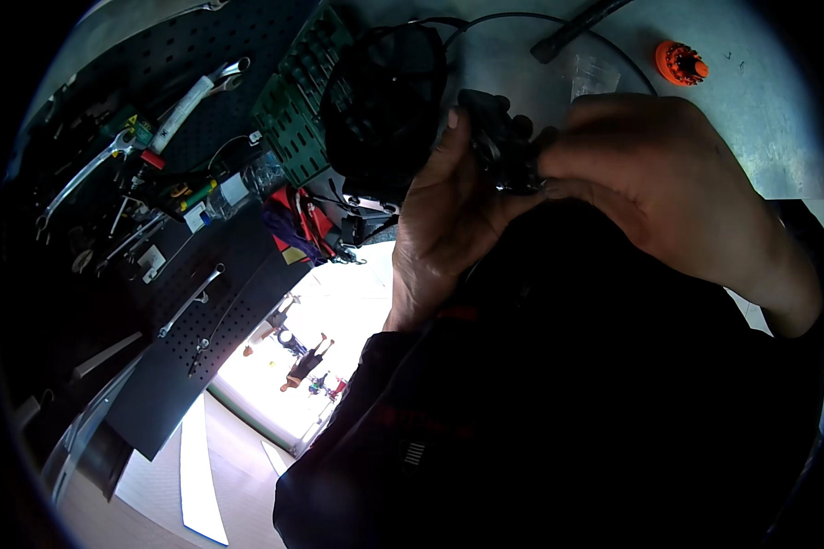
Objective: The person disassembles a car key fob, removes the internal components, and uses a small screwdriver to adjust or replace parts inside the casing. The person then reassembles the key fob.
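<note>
In front of my chest, my left hand is closed around a dark, glossy part with rounded knobs, its thumb pointing up. From the other side my right hand pinches the near right edge of the same part, fingertips pressed together. Shadow hides the part's exact kind and whatever lies between those fingertips. Just left of my left hand stands a black object with loops or straps, too dark to name. Beyond my right hand lies a small clear plastic bag on the grey work surface.
An orange round bit holder, a black bar and a thin cable lie at the far side. Leftward are a green slotted rack, a red pouch and a dark pegboard with several wrenches. People show in a bright opening.
</note>
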Tool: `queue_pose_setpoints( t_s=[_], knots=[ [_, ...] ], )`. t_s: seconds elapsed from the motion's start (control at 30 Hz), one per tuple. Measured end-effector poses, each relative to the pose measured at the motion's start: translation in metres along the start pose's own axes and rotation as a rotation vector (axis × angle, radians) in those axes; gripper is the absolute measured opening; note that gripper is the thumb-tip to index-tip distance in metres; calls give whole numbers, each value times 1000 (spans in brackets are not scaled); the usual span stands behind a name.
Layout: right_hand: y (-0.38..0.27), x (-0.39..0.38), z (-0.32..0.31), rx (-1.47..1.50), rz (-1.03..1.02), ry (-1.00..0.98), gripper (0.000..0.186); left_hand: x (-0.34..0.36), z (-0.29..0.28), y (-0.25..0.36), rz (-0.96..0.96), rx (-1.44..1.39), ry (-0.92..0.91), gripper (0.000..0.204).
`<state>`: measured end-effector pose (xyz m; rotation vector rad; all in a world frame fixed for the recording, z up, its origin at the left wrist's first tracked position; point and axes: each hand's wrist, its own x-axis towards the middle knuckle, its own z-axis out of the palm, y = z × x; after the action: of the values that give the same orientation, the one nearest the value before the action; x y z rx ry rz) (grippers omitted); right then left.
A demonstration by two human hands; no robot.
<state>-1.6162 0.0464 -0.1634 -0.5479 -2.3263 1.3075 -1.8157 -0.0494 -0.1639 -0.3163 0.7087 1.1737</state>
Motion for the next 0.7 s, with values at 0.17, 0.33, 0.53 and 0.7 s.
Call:
queue_pose_setpoints(
  t_s=[0.17, 0.33, 0.53, 0.7],
  knots=[
    [2, -1, 2, 25, -61, 21, 12, 0, 13, -5, 38, 83, 91, 42],
    [0, 0, 3, 29, -75, 63, 19, 0, 10, -5, 34, 80, 95, 41],
    [-1, 2, 6, 77, -64, 122, 26, 0, 16, -6, 43, 126, 84, 42],
    [2, 0, 4, -48, -91, 132, 21, 1, 7, -3, 15, 86, 53, 42]
  ],
)
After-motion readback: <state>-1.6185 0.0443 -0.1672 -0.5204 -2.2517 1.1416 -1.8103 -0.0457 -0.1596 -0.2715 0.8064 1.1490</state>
